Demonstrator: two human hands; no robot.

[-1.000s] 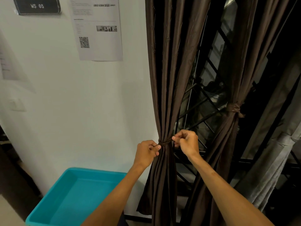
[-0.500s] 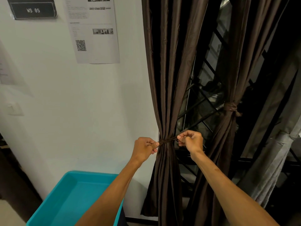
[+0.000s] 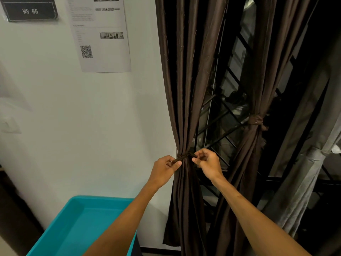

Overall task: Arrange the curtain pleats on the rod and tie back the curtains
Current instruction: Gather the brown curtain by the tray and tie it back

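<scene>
The tie (image 3: 185,155) round the near curtain (image 3: 186,89) has cinched tight since half a second back, and both hands have drawn in toward the knot. The left hand (image 3: 164,169) keeps its grip pinched on one end; the right hand (image 3: 208,163) pinches the other. The knot looks nearly finished, and the far curtain (image 3: 262,71) is already tied.

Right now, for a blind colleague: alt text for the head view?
Left hand and right hand pinch the ends of a thin tie around the gathered brown curtain by the wall. The second curtain beside it is already tied.
</scene>
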